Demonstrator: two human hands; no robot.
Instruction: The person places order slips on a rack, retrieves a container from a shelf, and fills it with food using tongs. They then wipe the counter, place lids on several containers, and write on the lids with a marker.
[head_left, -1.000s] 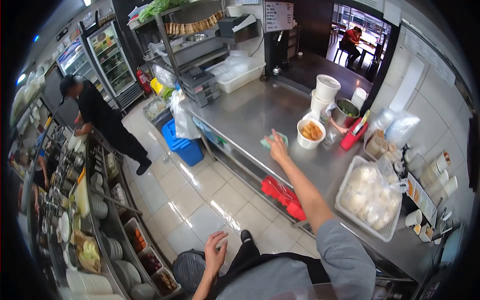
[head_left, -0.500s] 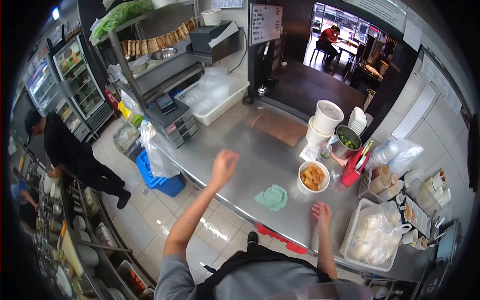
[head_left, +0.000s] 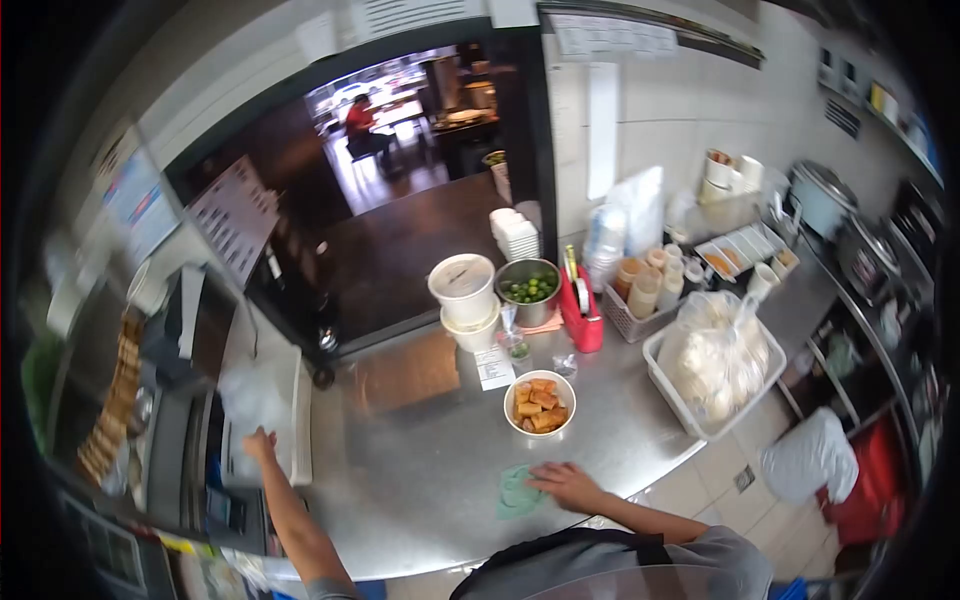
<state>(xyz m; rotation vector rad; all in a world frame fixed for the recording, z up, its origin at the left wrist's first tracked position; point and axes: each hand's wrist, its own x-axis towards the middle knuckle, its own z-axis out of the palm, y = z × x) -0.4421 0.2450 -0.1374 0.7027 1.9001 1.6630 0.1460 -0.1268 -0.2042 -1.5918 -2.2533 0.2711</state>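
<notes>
My left hand reaches to the near side of a white basket that holds clear plastic containers or lids, blurred. Its fingers are apart and I see nothing held in them. My right hand lies low over the steel counter, fingers stretched out onto the edge of a crumpled green cloth. Just beyond the cloth stands a white bowl of golden-brown fried pieces. A printed receipt and a small clear bag lie close to the bowl.
Behind the bowl are stacked white tubs, a metal pot of green limes and a red tape dispenser. A white basket with a bagged load stands right. Sauce bottles line the wall. Beyond the pass-through sits a person in red.
My view has swung to the right. My left hand has moved over to the basket of clear plastic. My right hand has come to the green cloth.
</notes>
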